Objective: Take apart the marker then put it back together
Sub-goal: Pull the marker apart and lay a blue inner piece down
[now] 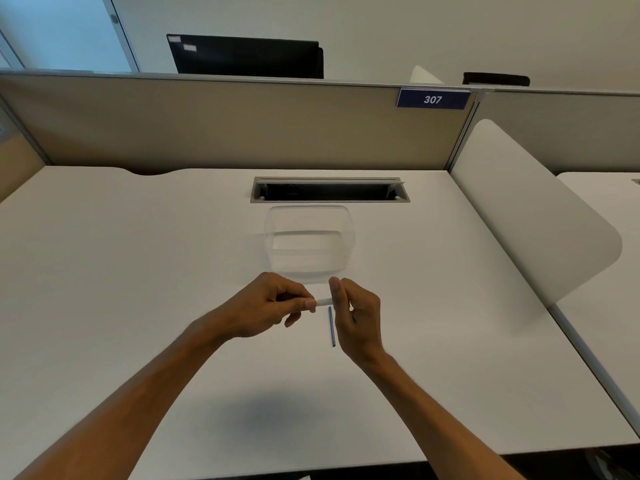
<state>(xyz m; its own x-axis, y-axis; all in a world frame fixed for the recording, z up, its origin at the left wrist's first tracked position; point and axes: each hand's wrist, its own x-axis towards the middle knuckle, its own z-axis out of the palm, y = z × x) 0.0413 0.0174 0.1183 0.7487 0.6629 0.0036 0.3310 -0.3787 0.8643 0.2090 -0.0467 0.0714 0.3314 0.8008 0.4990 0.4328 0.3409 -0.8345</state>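
Note:
Both my hands are raised over the middle of the white desk (138,271). A white marker barrel (323,302) runs level between them. My left hand (273,306) pinches its left end with thumb and fingers. My right hand (356,313) grips its right end, fingers curled, thumb pointing up; that end is hidden in the hand. A thin blue ink stick (332,326) lies on the desk just below the barrel, close to my right palm, pointing toward and away from me.
A clear plastic container (310,216) stands just beyond my hands. Behind it is a cable slot (329,190) in the desk, then a beige partition (207,126) with a "307" tag. A white divider panel (530,216) bounds the right side.

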